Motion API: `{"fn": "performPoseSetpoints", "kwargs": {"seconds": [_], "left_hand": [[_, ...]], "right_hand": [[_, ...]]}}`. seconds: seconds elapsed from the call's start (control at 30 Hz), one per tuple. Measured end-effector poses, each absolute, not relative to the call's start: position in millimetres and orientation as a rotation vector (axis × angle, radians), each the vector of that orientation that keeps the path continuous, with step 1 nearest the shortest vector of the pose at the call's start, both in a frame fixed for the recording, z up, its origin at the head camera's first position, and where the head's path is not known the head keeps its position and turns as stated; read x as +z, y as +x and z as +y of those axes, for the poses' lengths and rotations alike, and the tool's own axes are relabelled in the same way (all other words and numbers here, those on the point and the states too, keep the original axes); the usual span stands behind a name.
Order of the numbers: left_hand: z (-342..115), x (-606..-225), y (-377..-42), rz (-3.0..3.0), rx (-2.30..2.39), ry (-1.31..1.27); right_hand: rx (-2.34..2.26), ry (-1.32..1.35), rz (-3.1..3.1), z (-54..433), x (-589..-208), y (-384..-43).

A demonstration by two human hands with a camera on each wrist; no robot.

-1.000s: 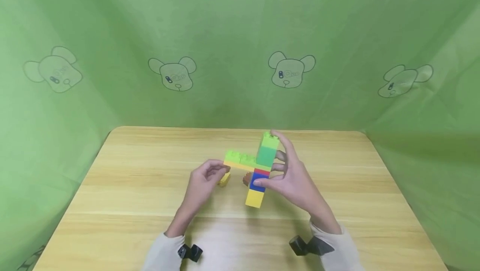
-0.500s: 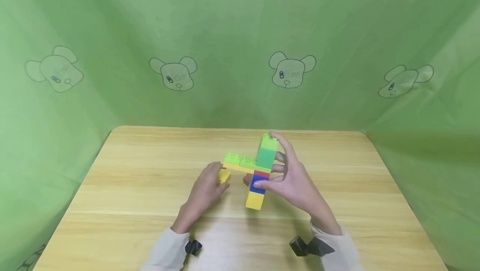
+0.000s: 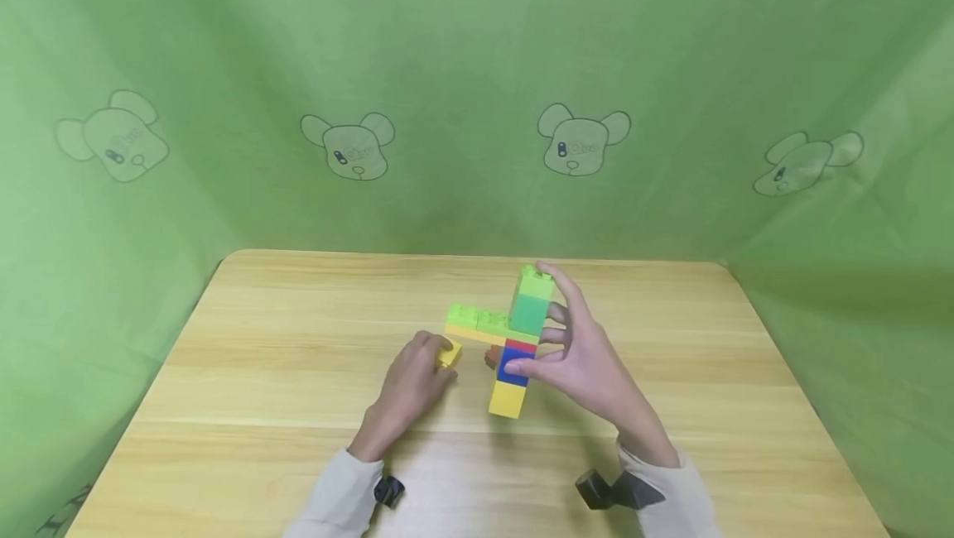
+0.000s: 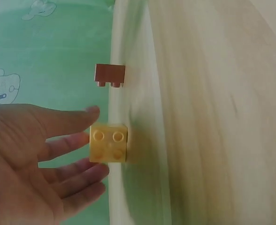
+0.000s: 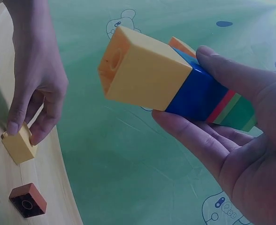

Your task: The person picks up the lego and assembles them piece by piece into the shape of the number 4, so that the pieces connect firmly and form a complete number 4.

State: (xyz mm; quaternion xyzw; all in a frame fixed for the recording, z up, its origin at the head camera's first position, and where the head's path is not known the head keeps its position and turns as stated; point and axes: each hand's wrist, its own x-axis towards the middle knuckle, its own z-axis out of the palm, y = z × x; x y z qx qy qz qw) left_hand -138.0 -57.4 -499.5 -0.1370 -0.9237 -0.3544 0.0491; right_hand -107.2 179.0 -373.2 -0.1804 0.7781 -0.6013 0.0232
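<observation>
My right hand [image 3: 585,356] holds up a stack of toy building bricks [image 3: 527,312] with its thumb on the blue brick [image 5: 196,96] and a finger at the top. A yellow brick [image 3: 507,399] is at its bottom. A lime-green arm [image 3: 477,320] with an orange-yellow underside sticks out to the left. Low at the table, my left hand [image 3: 413,377] has thumb and fingers curved around opposite sides of a loose yellow brick [image 4: 108,143], fingertips right at its faces. Studs on that brick show in the left wrist view.
A reddish-brown brick [image 5: 28,200] lies on its side on the wooden table [image 3: 298,372], behind the held stack in the head view. A green curtain [image 3: 462,50] with mouse-face drawings hangs around the back and sides of the table.
My left hand has moved from the tip of the lime-green arm down to the loose yellow brick, and its fingers have come around it. The right hand keeps the stack almost still.
</observation>
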Motion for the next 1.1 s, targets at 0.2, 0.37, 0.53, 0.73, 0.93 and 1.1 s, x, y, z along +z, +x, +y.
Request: {"fn": "performPoseSetpoints", "kwargs": {"seconds": [0.2,0.37,0.53,0.73,0.93,1.1], "left_hand": [[-59,-503,-139,-2.803,-1.088,-0.437],[-59,-506,-139,-2.768,-1.062,-0.431],[-59,-505,-137,-2.772,-1.097,-0.415],[-65,-500,-137,-2.762,-1.378,-0.357],[-77,-487,-139,-2.575,-1.851,-0.244],[-82,-467,-141,-2.312,-2.151,-0.189]], "right_hand": [[-1.856,-0.570,2.413,180,-375,-107],[-1.865,-0.572,2.401,180,-376,-106],[-1.882,-0.574,2.383,181,-376,-106],[-1.884,-0.574,2.386,181,-377,-105],[-1.853,-0.561,2.419,183,-378,-106],[-1.822,-0.552,2.442,184,-379,-106]]}}
